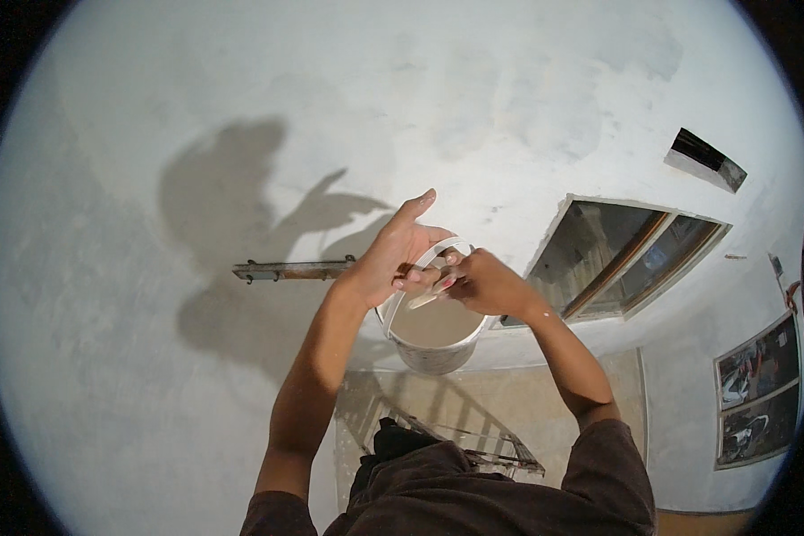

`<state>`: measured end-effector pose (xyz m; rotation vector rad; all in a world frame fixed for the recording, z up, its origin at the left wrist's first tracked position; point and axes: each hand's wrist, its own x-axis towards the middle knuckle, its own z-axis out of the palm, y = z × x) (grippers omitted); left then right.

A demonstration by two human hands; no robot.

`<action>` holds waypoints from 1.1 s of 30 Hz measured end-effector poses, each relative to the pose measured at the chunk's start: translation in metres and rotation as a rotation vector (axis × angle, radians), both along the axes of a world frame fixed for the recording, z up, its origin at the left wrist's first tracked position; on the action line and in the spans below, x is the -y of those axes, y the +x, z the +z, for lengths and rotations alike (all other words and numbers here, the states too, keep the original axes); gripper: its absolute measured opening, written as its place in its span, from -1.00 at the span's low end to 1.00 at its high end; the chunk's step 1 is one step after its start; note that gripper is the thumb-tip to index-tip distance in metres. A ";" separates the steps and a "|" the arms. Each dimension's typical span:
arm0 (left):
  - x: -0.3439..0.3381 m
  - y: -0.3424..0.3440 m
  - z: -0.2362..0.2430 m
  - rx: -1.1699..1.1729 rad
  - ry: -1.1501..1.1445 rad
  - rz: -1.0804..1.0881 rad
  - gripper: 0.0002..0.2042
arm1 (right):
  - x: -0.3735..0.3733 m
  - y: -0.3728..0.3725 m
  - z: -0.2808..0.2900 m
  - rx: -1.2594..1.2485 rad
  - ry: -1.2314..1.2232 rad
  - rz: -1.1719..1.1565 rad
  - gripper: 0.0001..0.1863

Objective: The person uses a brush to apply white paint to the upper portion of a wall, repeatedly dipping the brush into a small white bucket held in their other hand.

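My left hand (389, 255) is raised palm inward, its thumb stretched up and its fingers reaching toward my right hand. My right hand (489, 281) is closed on a small pale strip-like tool (427, 298) with a red spot; its exact kind is hard to make out. Both hands meet above a white bucket (433, 357) holding pale, paint-like liquid. The bucket's white handle (402, 295) arcs up around the hands; whether a finger supports it is hidden. What holds the bucket up is also hidden.
A pale, patchily coated wall (473, 116) rises ahead. A narrow wooden bar (295, 270) sits against it at left. A framed window (625, 259) and small vent opening (706, 159) are at right. Below is a metal ladder-like frame (500, 456); another window (759, 393) stands far right.
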<state>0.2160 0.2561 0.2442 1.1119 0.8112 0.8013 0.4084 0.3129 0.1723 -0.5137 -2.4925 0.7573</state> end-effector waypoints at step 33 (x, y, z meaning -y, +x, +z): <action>-0.010 -0.004 -0.011 0.171 0.032 0.021 -0.01 | 0.011 0.063 -0.084 -1.867 -1.023 -0.292 -0.72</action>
